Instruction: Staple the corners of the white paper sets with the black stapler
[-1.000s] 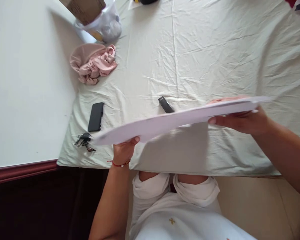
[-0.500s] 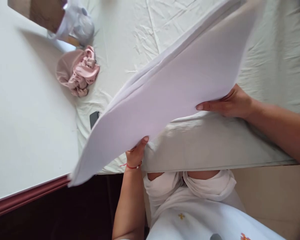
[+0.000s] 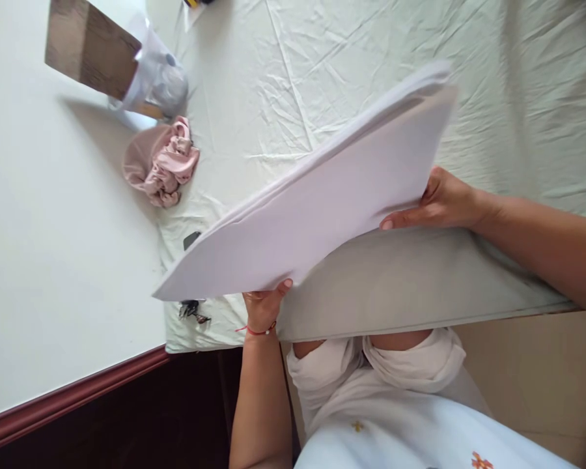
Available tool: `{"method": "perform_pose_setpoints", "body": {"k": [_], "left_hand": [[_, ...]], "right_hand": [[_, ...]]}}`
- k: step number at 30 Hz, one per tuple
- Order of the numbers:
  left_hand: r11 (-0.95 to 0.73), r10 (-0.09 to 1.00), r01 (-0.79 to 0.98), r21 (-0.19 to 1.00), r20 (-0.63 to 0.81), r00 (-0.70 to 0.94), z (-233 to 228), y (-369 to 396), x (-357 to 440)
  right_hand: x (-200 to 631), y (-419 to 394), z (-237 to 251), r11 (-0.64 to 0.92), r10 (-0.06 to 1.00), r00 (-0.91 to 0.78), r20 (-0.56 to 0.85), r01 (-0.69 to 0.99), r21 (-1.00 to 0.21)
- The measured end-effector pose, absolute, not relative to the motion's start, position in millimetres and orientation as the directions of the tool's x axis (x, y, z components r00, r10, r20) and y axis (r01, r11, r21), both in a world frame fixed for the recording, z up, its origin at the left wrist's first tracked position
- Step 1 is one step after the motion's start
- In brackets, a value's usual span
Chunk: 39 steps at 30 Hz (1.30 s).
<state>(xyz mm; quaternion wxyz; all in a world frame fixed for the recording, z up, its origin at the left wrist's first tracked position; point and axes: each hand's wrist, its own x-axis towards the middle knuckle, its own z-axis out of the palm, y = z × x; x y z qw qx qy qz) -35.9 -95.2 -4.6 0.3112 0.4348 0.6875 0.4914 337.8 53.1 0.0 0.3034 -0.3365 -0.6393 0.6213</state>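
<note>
A large stack of white sheets (image 3: pixel 303 215), which looks like paper, is held tilted above the bed by both hands. My left hand (image 3: pixel 266 305), with a red string bracelet at the wrist, grips the near edge, thumb on top and fingers hidden beneath. Further right, my right hand (image 3: pixel 432 205) pinches the same edge, its thumb lying over the top sheet. The near edge bows upward between the two hands. At the far right end the layers spread slightly apart, and that end is blurred.
Wrinkled pale green cloth (image 3: pixel 234 85) covers the bed. Along the white wall (image 3: pixel 68 247) lie a pink bunched cloth (image 3: pixel 161 163), a clear plastic bag (image 3: pixel 163 81) and a brown box (image 3: pixel 92 49). A dark phone-like object (image 3: pixel 191 240) and small dark keys (image 3: pixel 193 311) sit left.
The stack has swung lower and flatter, its far right end coming down and its left end rising. Small dark items at the left have come into view. Both hands keep their hold.
</note>
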Motion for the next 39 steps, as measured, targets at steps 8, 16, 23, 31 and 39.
{"method": "perform_pose_setpoints", "body": {"k": [8,16,23,31,39], "left_hand": [[0.135,0.894,0.367,0.920,0.046,-0.445,-7,-102,-29],[0.171,0.905,0.435,0.884,0.034,-0.424,-9,-101,-34],[0.173,0.882,0.256,0.951,-0.034,-0.469,-6,-96,-29],[0.201,0.845,0.223,0.954,-0.053,-0.533,7,-86,-13],[0.723,0.690,0.090,0.685,-0.719,-0.083,58,-96,-16]], "right_hand": [[341,53,-5,0.105,0.795,-0.604,0.051,0.055,-0.993],[336,50,-4,0.079,0.763,-0.646,-0.022,0.127,-0.989],[336,49,-4,0.042,0.753,-0.653,-0.079,0.168,-0.985],[341,56,-2,-0.154,0.701,-0.703,-0.120,0.015,-0.988],[358,70,11,-0.460,0.681,-0.706,-0.196,-0.203,-0.865]]}}
